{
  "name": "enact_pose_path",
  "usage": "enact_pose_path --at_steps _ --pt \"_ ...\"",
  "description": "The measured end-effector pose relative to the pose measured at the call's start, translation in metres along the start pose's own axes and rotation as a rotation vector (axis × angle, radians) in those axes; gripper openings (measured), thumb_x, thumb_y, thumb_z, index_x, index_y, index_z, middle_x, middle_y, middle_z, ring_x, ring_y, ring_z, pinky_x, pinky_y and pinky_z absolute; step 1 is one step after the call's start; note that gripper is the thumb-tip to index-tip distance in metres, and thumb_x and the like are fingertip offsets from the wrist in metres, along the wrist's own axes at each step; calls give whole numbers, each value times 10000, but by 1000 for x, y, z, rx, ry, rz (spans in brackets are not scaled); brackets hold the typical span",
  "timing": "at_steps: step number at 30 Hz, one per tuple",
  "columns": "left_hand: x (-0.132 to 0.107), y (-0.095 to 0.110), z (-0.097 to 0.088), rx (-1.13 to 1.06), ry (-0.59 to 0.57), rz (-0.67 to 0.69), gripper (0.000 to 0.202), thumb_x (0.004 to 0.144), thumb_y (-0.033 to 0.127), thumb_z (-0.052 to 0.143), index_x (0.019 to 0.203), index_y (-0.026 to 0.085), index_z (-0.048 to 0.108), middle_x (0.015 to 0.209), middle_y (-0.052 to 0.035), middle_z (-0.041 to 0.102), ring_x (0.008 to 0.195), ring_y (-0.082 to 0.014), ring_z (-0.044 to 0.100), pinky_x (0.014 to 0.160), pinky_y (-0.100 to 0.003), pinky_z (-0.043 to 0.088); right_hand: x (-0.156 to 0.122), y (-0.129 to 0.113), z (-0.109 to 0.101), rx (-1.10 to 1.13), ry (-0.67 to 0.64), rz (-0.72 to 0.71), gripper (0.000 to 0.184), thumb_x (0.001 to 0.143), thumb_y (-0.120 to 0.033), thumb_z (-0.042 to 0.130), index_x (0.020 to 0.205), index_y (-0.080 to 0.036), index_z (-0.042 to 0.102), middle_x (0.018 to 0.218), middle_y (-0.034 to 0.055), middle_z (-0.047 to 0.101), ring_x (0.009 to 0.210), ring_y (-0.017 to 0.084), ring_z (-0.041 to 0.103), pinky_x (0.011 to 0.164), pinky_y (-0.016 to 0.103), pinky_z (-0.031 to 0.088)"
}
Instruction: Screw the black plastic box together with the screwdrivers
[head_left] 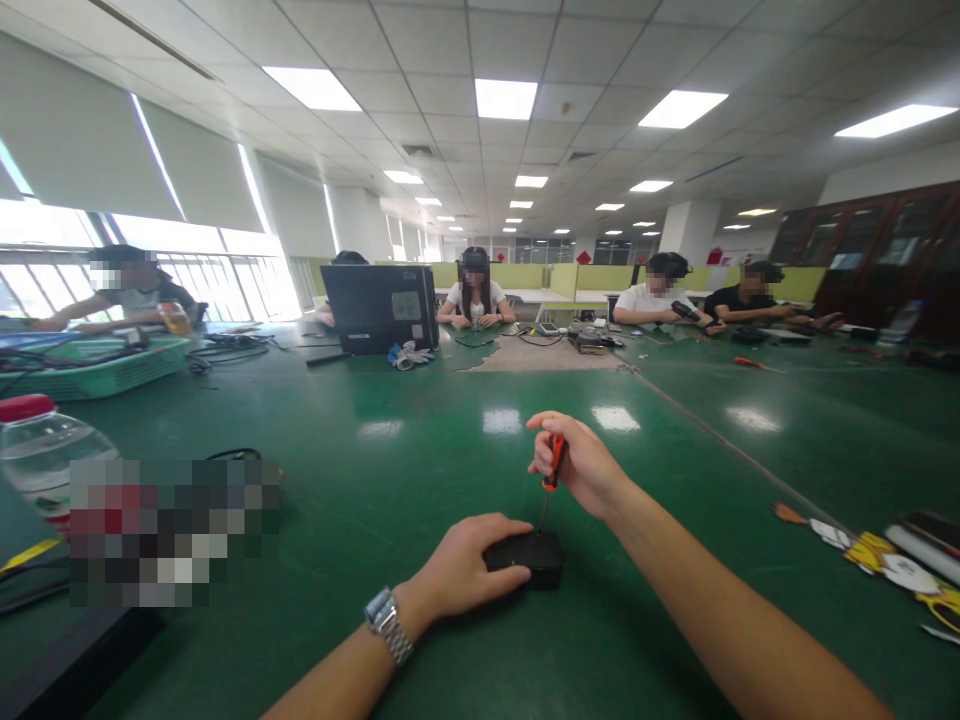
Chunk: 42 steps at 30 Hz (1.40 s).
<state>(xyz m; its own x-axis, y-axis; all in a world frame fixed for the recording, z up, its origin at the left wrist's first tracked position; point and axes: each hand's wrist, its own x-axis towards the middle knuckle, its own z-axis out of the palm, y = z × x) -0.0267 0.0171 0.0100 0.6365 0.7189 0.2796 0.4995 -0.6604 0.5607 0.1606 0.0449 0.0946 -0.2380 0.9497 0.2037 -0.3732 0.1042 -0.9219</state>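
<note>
My left hand (465, 565), with a metal watch on its wrist, rests on a small black box (534, 555) lying on the green table (420, 470); thumb and fingers clasp its left side. My right hand (577, 462) is closed round the handle of an orange-and-black screwdriver (553, 465). The screwdriver stands nearly upright, its thin shaft reaching down to the top of the black box.
A clear bottle with a red cap (37, 445) stands at the left edge. A green basket (97, 365) and a black laptop (379, 308) sit farther back. Yellow-and-white items (885, 560) lie to the right. Several people sit around the far side.
</note>
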Motion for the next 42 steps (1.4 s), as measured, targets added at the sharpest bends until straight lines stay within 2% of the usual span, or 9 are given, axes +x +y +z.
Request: enact_pose_path --at_steps 4,12,16,21,25,29,33,37,42 --pt "0 0 0 3 -3 -3 428 808 395 642 1205 242 595 1051 -43 666 916 -208 611 838 -292 459 -1 -2 0 -18 87 -12 214 692 -302 663 863 -196 590 684 -35 589 593 109 526 570 247 429" --pt "0 0 -1 2 -3 -10 431 805 391 646 1207 241 595 1059 -45 665 926 -213 609 853 -297 455 -1 -1 1 -21 87 -21 200 701 -288 650 862 -189 586 675 -30 587 597 112 520 585 255 426" --pt "0 0 0 -7 0 -6 430 804 393 649 1205 246 596 1073 -41 664 939 -213 610 864 -299 452 -1 -2 0 1 -8 1 164 751 -318 584 855 -191 584 540 -61 502 485 97 449 582 279 433" --pt "-1 0 0 -1 -3 -6 427 810 399 641 1204 242 598 1049 -43 666 918 -210 611 848 -297 457 -3 -4 2 -67 77 -21 221 690 -297 668 864 -189 588 682 -33 582 588 107 517 587 254 425" --pt "-1 -1 0 5 -5 -8 427 808 393 641 1205 241 598 1043 -46 666 910 -211 612 840 -296 460 -4 -3 2 -22 -50 36 187 750 -343 590 865 -196 592 552 -57 509 487 102 455 578 283 432" --pt "0 -1 0 6 -4 -7 427 812 396 639 1209 244 594 1048 -42 664 918 -209 610 839 -292 458 -4 -4 2 -49 66 -13 225 688 -304 670 870 -199 590 682 -35 577 593 110 513 593 258 426" --pt "0 -1 0 0 -5 -3 428 810 393 643 1209 244 592 1055 -39 662 924 -206 609 844 -290 454 -3 -4 1 -6 -30 29 201 735 -355 607 852 -193 593 564 -54 512 507 103 460 591 280 429" --pt "0 0 -1 0 -10 -11 430 808 387 646 1210 247 590 1062 -39 660 934 -208 607 856 -294 453 -3 -3 1 -56 80 -3 248 692 -317 670 896 -205 582 683 -39 577 594 109 519 587 251 416" --pt "0 1 -2 -2 -21 -8 437 801 368 648 1214 239 589 1062 -46 659 936 -210 605 865 -298 453 -3 -3 0 -17 -23 22 194 738 -327 605 878 -195 583 593 -47 540 512 107 488 566 270 415"
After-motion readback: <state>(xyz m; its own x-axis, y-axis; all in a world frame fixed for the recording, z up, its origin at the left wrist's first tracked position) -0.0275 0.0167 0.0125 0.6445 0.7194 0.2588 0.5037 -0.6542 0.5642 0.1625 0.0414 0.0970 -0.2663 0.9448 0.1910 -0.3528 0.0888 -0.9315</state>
